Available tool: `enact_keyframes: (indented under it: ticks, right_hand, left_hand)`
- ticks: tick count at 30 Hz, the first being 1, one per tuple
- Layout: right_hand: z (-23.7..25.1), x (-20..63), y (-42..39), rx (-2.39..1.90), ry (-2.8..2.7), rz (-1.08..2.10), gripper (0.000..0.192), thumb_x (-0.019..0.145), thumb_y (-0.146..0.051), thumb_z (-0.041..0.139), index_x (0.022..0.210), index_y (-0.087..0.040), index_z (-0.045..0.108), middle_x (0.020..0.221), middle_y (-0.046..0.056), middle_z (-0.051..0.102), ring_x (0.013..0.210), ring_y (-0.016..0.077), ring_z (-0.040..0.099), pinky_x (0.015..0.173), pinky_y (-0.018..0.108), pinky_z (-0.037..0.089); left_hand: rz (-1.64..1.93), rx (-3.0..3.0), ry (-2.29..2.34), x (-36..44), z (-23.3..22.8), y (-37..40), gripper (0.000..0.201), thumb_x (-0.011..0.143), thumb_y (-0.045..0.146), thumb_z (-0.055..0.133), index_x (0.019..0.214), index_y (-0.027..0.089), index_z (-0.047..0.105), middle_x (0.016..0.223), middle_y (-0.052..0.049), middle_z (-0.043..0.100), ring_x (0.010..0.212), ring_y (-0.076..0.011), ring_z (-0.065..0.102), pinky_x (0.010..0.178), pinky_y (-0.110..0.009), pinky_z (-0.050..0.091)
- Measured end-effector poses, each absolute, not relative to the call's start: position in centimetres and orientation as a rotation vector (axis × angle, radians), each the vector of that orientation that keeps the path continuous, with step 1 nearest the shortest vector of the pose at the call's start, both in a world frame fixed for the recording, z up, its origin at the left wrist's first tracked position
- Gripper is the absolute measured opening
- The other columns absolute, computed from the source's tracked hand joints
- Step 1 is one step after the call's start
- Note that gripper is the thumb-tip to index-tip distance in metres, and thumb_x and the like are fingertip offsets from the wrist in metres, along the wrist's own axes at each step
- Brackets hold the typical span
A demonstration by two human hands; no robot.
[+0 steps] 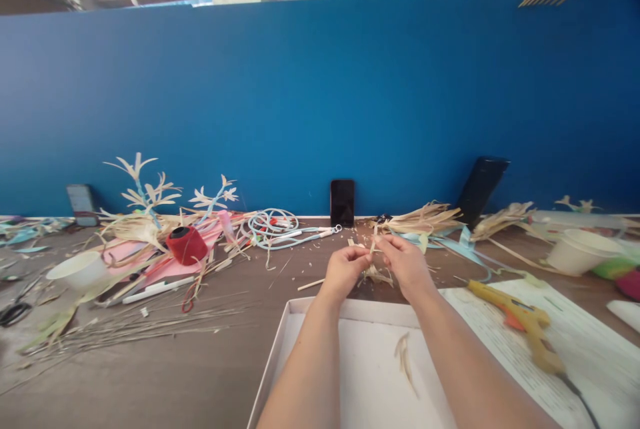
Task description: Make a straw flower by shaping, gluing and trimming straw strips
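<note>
My left hand (345,272) and my right hand (406,266) meet above the far edge of a shallow white box (350,310). Their fingertips pinch a thin, pale strip of dried husk (375,237), partly hidden by the fingers. Just below the hands, more husk scraps (377,276) lie on the table. One curled husk piece (404,357) rests inside the box, between my forearms.
A yellow glue gun (530,322) lies on printed paper (590,349) at right. Husk bundles (425,218) and a phone (343,202) stand near the blue partition (320,96). Leftward are husk flowers (143,192), red thread (187,246), a white cup (80,271) and thin sticks (150,326).
</note>
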State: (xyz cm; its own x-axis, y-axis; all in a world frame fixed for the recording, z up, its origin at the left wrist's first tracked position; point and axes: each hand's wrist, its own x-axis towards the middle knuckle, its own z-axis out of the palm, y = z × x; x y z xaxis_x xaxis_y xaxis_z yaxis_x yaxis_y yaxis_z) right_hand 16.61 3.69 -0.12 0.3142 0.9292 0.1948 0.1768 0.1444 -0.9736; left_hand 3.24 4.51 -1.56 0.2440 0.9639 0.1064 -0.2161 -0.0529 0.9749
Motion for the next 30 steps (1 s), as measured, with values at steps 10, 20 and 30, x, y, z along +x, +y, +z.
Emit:
enact_keyframes:
  ticks: [10,20,30]
  right_hand:
    - [0.0,16.5,3.7,-1.27,-1.01,0.873,0.028,0.064,-0.044,0.066,0.068,-0.017,0.062,0.044,-0.006,0.04,0.041,0.0071,0.03,0.037,0.02,0.02]
    - [1.3,16.3,3.3,-1.214,-0.959,0.933,0.031,0.062,-0.046,0.069,0.063,-0.017,0.059,0.045,-0.005,0.043,0.04,0.0066,0.033,0.036,0.019,0.018]
    - [1.1,16.8,3.6,-1.274,-0.916,0.805,0.035,0.066,-0.049,0.064,0.076,-0.016,0.064,0.065,0.001,0.061,0.044,0.0074,0.043,0.036,0.019,0.028]
  left_hand:
    - [1.139,1.269,0.855,3.2,-1.1,4.3,0.023,0.06,0.034,0.071,0.072,0.014,0.069,0.064,-0.002,0.061,0.059,-0.0106,0.048,0.06,-0.024,0.035]
    - [1.156,1.377,0.876,3.5,-1.9,4.7,0.022,0.063,0.035,0.069,0.072,0.015,0.07,0.067,-0.002,0.062,0.063,-0.0128,0.049,0.061,-0.024,0.036]
    - [1.157,1.365,0.879,3.6,-1.6,4.5,0.022,0.061,0.036,0.07,0.071,0.016,0.07,0.065,-0.001,0.06,0.06,-0.0116,0.047,0.059,-0.023,0.035]
